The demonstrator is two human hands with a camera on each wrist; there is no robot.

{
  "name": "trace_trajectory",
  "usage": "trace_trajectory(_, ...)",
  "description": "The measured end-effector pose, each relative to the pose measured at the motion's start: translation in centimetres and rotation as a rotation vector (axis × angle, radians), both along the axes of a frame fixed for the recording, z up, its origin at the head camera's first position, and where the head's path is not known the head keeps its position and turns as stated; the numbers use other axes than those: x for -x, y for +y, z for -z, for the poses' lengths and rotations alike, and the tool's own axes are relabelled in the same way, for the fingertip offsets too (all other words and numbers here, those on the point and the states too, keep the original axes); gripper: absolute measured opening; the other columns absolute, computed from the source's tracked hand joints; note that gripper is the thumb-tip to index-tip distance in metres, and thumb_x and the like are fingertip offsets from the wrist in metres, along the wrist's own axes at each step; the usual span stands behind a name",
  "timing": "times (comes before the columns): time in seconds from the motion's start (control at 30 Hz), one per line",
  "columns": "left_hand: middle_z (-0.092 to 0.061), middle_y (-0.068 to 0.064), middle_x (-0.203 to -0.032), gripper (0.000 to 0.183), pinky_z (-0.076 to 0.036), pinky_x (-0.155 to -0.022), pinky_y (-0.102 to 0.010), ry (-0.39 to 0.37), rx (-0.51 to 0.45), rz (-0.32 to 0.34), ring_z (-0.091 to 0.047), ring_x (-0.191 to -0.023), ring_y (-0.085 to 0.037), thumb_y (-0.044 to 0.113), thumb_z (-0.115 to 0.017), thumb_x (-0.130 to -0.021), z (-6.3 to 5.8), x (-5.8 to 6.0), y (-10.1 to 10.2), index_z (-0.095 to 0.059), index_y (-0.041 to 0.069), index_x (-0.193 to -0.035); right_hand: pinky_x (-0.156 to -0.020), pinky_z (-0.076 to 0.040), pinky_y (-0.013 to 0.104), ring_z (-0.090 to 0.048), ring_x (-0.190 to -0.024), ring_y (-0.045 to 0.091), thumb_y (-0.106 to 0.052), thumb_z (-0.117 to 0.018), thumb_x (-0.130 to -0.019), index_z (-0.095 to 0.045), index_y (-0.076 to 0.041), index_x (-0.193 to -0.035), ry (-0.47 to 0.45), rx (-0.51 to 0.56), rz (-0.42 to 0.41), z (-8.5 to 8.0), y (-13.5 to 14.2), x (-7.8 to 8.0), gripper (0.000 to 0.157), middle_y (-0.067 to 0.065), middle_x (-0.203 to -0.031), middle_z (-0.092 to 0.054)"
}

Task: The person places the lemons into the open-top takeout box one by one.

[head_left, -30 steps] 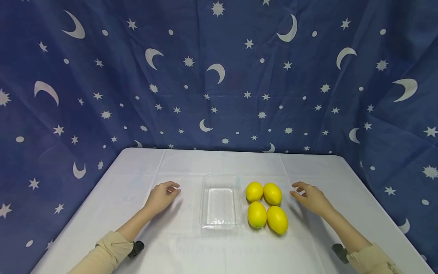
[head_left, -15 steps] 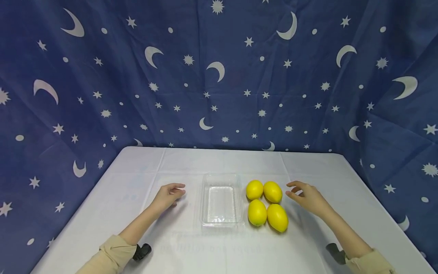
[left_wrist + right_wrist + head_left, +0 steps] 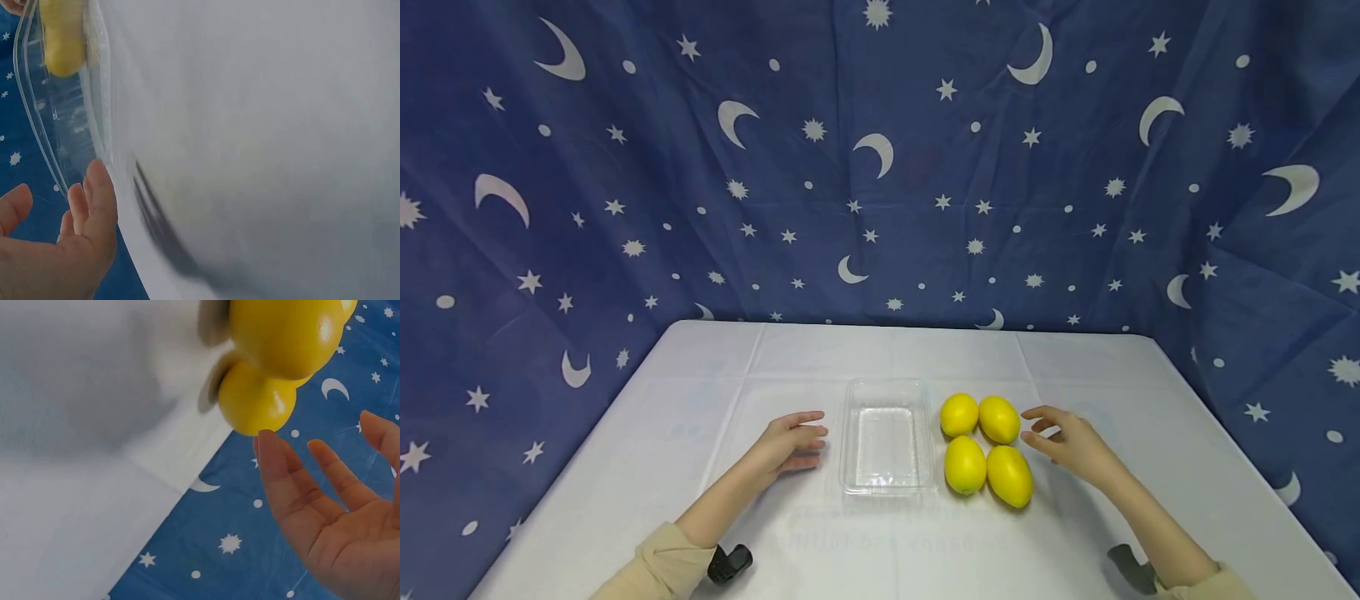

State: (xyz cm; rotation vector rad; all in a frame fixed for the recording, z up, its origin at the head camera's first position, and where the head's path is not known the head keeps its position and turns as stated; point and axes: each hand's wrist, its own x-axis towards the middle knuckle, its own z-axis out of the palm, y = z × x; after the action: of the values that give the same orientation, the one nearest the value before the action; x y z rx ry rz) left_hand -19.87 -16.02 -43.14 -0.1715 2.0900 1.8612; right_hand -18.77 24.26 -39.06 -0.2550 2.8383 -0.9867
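A clear plastic container (image 3: 887, 483) sits on the white table between my hands. Just right of it, several yellow lemons (image 3: 965, 465) lie in a close cluster. My left hand (image 3: 786, 450) hovers left of the container, fingers spread and extended toward its side, holding nothing. In the left wrist view its fingertips (image 3: 97, 172) overlap the container's edge. My right hand (image 3: 1075, 446) is at the right of the lemons, fingers loosely bent and nothing in them. The right wrist view shows its fingertips right by the nearest lemon (image 3: 256, 403).
A white cloth covers the table (image 3: 820, 550), with faint lettering near the front. Behind and at both sides hangs a blue curtain (image 3: 925, 167) with moons and stars. A black device (image 3: 730, 564) is strapped at the left wrist, and a dark one (image 3: 1131, 569) at the right.
My left hand has moved right toward the container and its fingers have spread. My right hand has shifted left, closer to the lemons. Container and lemons have stayed in place.
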Motion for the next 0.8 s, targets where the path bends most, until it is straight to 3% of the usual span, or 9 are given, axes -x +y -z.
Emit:
trace_trajectory(0.5,-0.052,-0.021,-0.119,0.049,-0.059,-0.076,-0.031,-0.040,-0.084,-0.001,-0.056,-0.092,-0.020,0.010,-0.055,-0.092,0.6,-1.3,2.6,-0.040,-0.004,-0.137,-0.060,-0.058,0.032,-0.065,-0.083,0.027,-0.021,-0.063,-0.090,-0.055,0.002,-0.123,-0.117,0.103,-0.008,1.4,0.0,0.2,0.040,0.024,-0.109,-0.060)
trace_trajectory(0.63,-0.055,-0.017,-0.112,0.047,-0.059,-0.073,-0.029,-0.044,-0.087,-0.020,-0.056,-0.085,-0.017,0.008,-0.056,-0.092,0.8,-1.5,2.9,-0.043,-0.004,-0.135,-0.060,-0.057,0.030,-0.063,-0.084,0.024,-0.021,-0.063,-0.090,-0.055,0.001,-0.122,-0.160,0.130,0.006,1.9,0.1,0.3,0.039,0.023,-0.110,-0.060)
trace_trajectory(0.8,-0.055,-0.009,-0.104,0.048,-0.058,-0.075,-0.029,-0.046,-0.109,0.003,-0.055,-0.083,-0.014,0.010,-0.056,-0.092,0.9,-1.4,3.0,-0.043,-0.004,-0.136,-0.060,-0.057,0.030,-0.062,-0.079,0.020,-0.025,-0.065,-0.088,-0.055,0.001,-0.122,-0.179,0.150,-0.010,2.4,0.2,0.3,0.044,0.021,-0.108,-0.061)
